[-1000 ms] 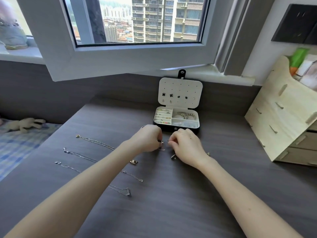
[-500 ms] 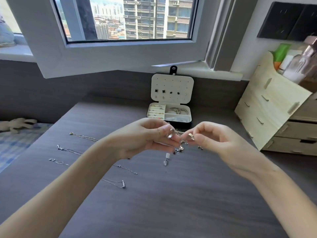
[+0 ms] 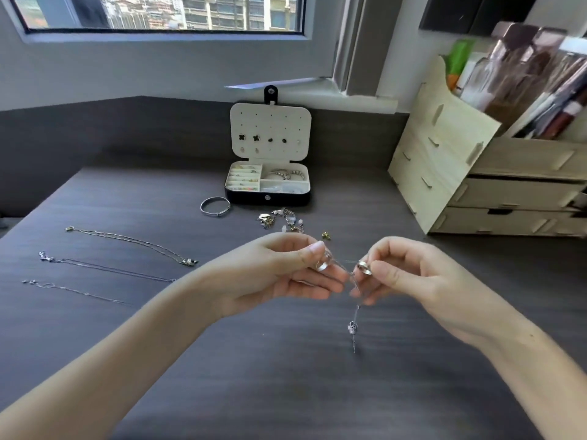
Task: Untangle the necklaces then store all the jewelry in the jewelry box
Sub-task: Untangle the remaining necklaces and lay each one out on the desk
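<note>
Laid straight on the desk (image 3: 286,392), left side: three necklaces (image 3: 127,242), seemingly untangled. In work: a fourth chain (image 3: 352,327), pinched between left hand (image 3: 286,274) and right hand (image 3: 409,281), dangling above the desk. Outstanding: bangle (image 3: 215,206) and small heap (image 3: 281,219) before the open jewelry box (image 3: 268,198), unstored.

Head-worn camera looks forward and down, close over the desk (image 3: 286,392).

You have a pale wooden drawer organizer (image 3: 444,166) at the table's (image 3: 286,392) far right edge, blurred bottles (image 3: 514,68) crowding its top, and a window (image 3: 165,11) beyond the far edge.
</note>
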Demonstrator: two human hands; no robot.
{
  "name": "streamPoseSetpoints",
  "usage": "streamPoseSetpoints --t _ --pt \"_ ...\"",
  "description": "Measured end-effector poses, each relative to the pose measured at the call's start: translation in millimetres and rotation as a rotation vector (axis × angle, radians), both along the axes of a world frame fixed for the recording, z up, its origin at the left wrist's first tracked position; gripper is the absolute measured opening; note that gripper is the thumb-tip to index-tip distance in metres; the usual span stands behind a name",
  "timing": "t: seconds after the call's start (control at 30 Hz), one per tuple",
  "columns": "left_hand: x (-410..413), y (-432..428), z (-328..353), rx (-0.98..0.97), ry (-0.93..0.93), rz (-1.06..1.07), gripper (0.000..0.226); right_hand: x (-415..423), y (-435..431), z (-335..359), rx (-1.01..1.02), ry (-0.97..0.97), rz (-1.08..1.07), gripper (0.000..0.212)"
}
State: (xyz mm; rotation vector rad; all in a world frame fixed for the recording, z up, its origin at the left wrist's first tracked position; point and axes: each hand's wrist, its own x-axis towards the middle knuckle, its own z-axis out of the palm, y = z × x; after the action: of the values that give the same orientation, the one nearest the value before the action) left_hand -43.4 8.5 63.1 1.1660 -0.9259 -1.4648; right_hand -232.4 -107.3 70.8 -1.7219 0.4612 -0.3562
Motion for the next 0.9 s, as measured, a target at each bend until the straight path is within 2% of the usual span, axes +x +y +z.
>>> streamPoseSetpoints --t 0.17,0.3,0.37,0.47,0.63,0.8,0.9 --pt "0.5 4.9 -23.6 0.109 0.033 0.139 0.023 16.5 2.7 -24.9 0.08 0.103 0.035 0.01" --pt "7.0 8.0 -32.9 0.141 0.081 0.243 0.025 34.0 1.1 -34.3 0.093 0.129 0.052 0.011" --pt "11.0 8.0 -35.0 0.16 0.04 0.279 0.022 43.6 -1.4 -38.1 0.06 0.136 0.061 0.012" --pt "14.9 7.4 -37.4 0.204 -0.214 0.337 0.018 57.3 -5.8 -43.5 -0.069 0.172 0.084 0.013" --pt "20.5 12.0 -48.5 0.145 -0.983 0.382 0.017 74.4 -9.8 -46.0 -0.342 0.223 0.133 0.01" --pt "21.3 14.3 -56.2 0.008 -1.249 0.364 0.013 80.9 -11.1 -52.9 -0.626 0.246 0.125 0.009" --pt "26.2 15.2 -62.3 -0.053 -1.366 0.364 0.012 80.8 -11.0 -60.5 -0.77 0.165 0.111 0.008"
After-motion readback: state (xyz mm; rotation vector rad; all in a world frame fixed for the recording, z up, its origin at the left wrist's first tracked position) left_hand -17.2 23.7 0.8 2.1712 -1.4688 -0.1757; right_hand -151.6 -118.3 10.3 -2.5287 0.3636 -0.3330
